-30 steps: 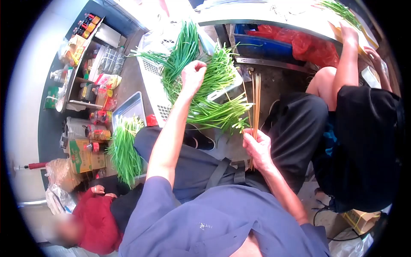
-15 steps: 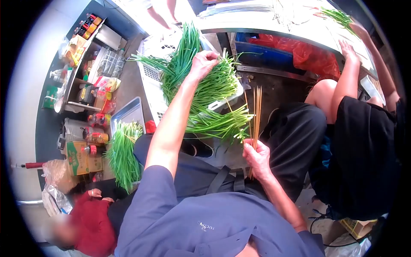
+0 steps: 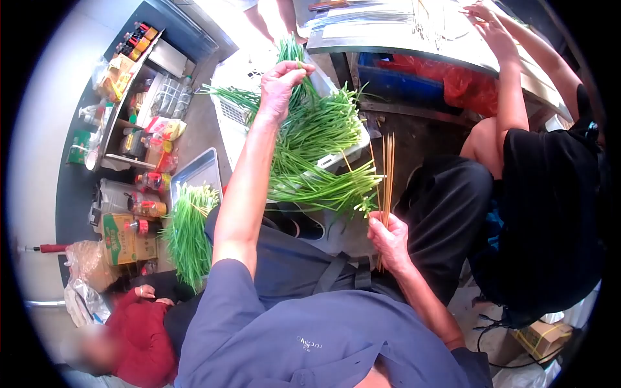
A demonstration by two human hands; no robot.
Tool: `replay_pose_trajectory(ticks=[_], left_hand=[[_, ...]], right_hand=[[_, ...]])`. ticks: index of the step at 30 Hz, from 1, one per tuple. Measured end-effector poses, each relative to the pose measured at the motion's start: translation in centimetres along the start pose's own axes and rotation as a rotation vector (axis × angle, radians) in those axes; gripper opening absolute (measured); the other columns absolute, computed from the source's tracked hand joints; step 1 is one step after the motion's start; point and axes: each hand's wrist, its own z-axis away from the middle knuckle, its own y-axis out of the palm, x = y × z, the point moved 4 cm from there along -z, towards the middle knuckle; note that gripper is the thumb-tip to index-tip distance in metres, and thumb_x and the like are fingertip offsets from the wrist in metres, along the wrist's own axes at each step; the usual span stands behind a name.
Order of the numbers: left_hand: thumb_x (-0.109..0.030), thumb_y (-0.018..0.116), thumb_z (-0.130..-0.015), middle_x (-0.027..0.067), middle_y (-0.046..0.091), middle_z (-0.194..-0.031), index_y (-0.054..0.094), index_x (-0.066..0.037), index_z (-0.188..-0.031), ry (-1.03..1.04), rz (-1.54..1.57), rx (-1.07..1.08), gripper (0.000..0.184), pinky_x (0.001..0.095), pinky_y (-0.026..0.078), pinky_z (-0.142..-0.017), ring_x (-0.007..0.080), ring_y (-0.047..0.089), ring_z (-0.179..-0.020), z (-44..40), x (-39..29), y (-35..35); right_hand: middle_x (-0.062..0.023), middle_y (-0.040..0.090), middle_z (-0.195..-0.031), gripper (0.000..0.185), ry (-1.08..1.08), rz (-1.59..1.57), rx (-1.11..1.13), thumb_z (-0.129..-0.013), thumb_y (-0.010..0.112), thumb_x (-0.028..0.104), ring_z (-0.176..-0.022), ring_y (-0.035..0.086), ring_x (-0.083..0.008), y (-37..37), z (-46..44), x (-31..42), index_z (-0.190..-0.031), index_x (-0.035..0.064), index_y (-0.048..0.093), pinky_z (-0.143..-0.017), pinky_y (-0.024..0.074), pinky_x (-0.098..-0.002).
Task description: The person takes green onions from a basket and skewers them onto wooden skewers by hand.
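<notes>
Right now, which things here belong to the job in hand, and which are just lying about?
Seems part of the job:
green stalks
white crate beneath them
thin sticks in the right hand

Apparently just lying about:
bottles
cardboard box
red plastic under the table

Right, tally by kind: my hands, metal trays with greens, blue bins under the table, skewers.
Hands: 2 (left hand, right hand)
Metal tray with greens: 1
Blue bin: 1
Skewers: too bunched to count
Total: 4, skewers excluded
</notes>
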Motion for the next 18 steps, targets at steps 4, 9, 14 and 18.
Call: replay_pose_trajectory(ticks=[4, 9, 14, 18], left_hand=[[-0.008, 0.055, -0.087, 0.0102, 0.071, -0.098, 0.067, -0.004, -0.095, 0.019, -0.07, 0.107, 0.015, 0.0234, 0.049, -0.076, 0.0143, 0.067, -0.09, 0.5, -3.4, 0.5], [-0.009, 0.057, -0.086, 0.009, 0.07, -0.098, 0.068, -0.004, -0.098, -0.099, -0.125, 0.09, 0.017, 0.0279, 0.05, -0.078, 0.0156, 0.067, -0.093, 1.0, -3.3, 0.5], [-0.007, 0.057, -0.084, 0.0138, 0.067, -0.108, 0.068, -0.002, -0.095, 0.09, 0.033, 0.148, 0.017, 0.0325, 0.05, -0.085, 0.0209, 0.062, -0.103, 1.4, -5.0, 0.7], [-0.007, 0.054, -0.089, 0.0163, 0.067, -0.103, 0.065, -0.001, -0.103, 0.109, 0.241, 0.205, 0.019, 0.0357, 0.051, -0.088, 0.0283, 0.064, -0.101, 1.6, -7.3, 0.7]], right_hand=[[-0.0001, 0.055, -0.064, 0.016, -0.008, 0.005, 0.006, -0.091, 0.062, 0.014, -0.044, 0.038, -0.0022, 0.0, 0.1, 0.0, -0.103, 0.0031, 0.061, -0.04, 0.0267, -0.0165], [0.0003, 0.055, -0.064, 0.017, -0.008, 0.024, 0.005, -0.091, 0.062, 0.015, -0.044, 0.038, -0.0022, 0.0, 0.4, 0.3, -0.103, 0.0032, 0.06, -0.04, 0.0272, -0.0163], [0.0013, 0.056, -0.065, 0.018, -0.013, 0.059, 0.002, -0.09, 0.063, 0.017, -0.047, 0.04, -0.0025, -0.1, 0.5, 0.3, -0.102, 0.0036, 0.062, -0.043, 0.029, -0.0168], [0.0021, 0.057, -0.066, 0.018, -0.023, 0.057, 0.007, -0.09, 0.063, 0.018, -0.05, 0.044, -0.0026, 0.0, 0.7, 0.4, -0.101, 0.004, 0.064, -0.045, 0.031, -0.0174]])
